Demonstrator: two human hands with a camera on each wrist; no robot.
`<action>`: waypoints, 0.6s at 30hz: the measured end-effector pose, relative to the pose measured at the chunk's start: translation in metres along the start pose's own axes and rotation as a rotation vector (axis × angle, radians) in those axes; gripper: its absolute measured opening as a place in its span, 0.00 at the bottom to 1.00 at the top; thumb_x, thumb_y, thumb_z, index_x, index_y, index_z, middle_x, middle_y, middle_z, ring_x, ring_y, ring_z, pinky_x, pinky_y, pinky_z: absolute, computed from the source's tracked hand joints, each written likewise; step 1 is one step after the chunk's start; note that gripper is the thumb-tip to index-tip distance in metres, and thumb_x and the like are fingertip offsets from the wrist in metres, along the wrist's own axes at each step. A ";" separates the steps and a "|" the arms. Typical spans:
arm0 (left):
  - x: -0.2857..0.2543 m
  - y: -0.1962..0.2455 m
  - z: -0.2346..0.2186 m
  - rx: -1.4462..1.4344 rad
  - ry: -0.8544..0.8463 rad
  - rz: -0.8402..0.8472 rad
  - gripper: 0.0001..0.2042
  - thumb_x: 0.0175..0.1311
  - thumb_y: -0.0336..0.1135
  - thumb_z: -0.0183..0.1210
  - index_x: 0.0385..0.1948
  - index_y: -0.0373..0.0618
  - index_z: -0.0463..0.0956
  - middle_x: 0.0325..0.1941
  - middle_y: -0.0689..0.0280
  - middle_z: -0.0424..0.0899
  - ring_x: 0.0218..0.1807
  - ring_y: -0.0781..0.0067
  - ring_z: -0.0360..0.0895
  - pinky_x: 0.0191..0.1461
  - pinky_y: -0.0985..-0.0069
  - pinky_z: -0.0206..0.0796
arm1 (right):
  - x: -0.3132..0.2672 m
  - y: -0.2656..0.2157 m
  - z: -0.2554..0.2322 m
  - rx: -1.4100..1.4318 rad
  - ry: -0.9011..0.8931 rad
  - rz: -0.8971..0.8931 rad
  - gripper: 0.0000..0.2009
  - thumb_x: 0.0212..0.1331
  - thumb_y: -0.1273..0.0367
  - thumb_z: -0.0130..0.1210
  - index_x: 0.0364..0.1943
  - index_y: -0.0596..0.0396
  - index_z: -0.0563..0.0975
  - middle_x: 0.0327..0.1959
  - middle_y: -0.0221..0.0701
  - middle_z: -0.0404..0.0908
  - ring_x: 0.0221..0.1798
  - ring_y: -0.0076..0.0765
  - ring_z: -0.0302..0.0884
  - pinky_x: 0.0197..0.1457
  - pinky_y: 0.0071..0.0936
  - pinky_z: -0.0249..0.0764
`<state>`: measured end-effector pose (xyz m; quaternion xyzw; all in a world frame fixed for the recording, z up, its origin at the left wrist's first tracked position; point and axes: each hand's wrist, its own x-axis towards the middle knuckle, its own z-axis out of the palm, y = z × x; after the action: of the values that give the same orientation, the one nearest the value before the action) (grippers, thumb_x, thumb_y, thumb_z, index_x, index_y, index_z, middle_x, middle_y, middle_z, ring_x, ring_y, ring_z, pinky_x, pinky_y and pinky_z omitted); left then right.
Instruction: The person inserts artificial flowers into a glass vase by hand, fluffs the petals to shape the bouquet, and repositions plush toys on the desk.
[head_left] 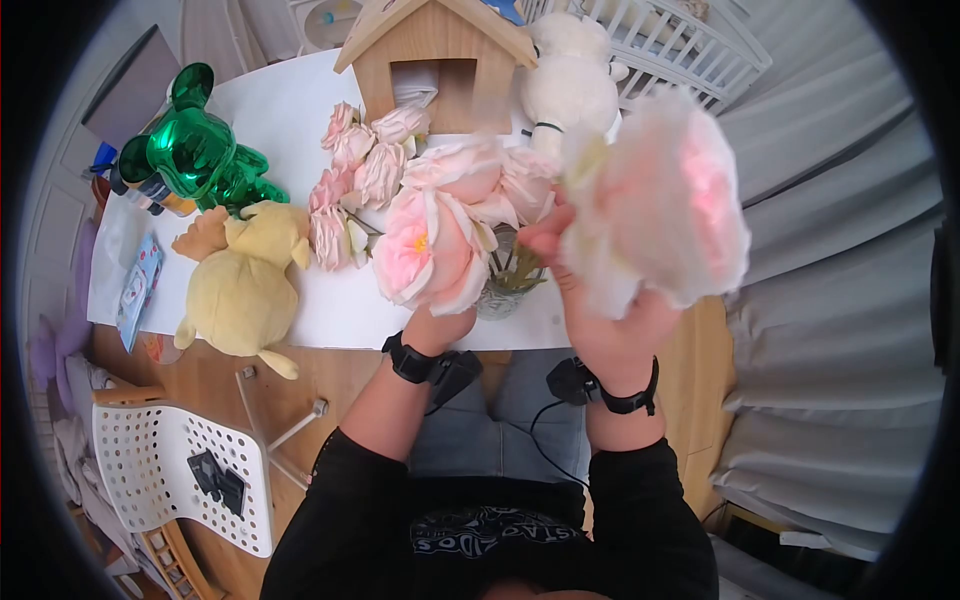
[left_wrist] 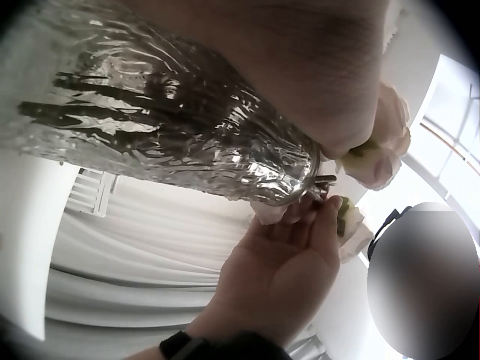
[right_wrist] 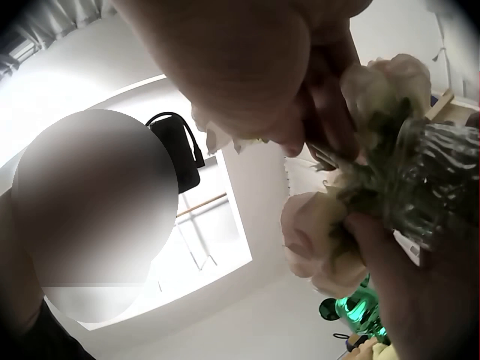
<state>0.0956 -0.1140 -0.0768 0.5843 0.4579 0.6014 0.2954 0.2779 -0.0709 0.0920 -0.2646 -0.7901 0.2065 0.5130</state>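
Observation:
A clear textured glass vase (head_left: 503,299) (left_wrist: 180,142) (right_wrist: 442,165) stands at the table's front edge, with stems inside and large pale pink roses (head_left: 435,248) (right_wrist: 319,240) at its mouth. The left hand (head_left: 445,325) (left_wrist: 300,67) (right_wrist: 409,292) is beside the vase under the blooms; its thumb touches a bloom's base in the right wrist view, other fingers hidden. The right hand (head_left: 610,310) (left_wrist: 277,277) (right_wrist: 247,60) pinches a green stem right of the vase mouth. Another big rose (head_left: 665,200), blurred, hangs in front of that hand.
Smaller pink roses (head_left: 360,170) lie on the white table (head_left: 290,100), left of the vase. Behind are a wooden house (head_left: 440,50) and a white plush (head_left: 570,85). A yellow plush (head_left: 243,290) and a shiny green bear figure (head_left: 205,155) are left; grey curtains (head_left: 830,300) hang right.

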 end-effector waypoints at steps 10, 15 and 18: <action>0.024 0.048 0.015 -0.004 0.159 -0.067 0.35 0.74 0.31 0.50 0.79 0.31 0.47 0.77 0.49 0.65 0.78 0.48 0.61 0.83 0.59 0.46 | -0.031 0.027 -0.007 -0.130 -0.151 0.143 0.31 0.47 0.68 0.77 0.59 0.57 0.79 0.58 0.40 0.84 0.61 0.48 0.82 0.68 0.44 0.74; 0.005 0.019 0.004 0.349 0.020 0.229 0.32 0.76 0.35 0.52 0.78 0.34 0.53 0.74 0.53 0.68 0.75 0.53 0.65 0.81 0.62 0.51 | -0.011 0.019 -0.003 -0.014 -0.055 -0.063 0.26 0.47 0.69 0.77 0.54 0.60 0.82 0.57 0.42 0.85 0.57 0.47 0.85 0.60 0.39 0.81; -0.010 0.007 0.000 -0.208 0.080 0.003 0.26 0.78 0.37 0.52 0.74 0.38 0.60 0.71 0.55 0.71 0.71 0.57 0.69 0.77 0.64 0.60 | -0.010 0.019 -0.006 -0.012 -0.090 -0.146 0.28 0.47 0.69 0.78 0.55 0.62 0.81 0.56 0.43 0.85 0.56 0.48 0.86 0.60 0.38 0.82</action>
<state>0.0978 -0.1256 -0.0744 0.5266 0.4035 0.6690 0.3352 0.2909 -0.0620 0.0761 -0.1998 -0.8307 0.1756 0.4890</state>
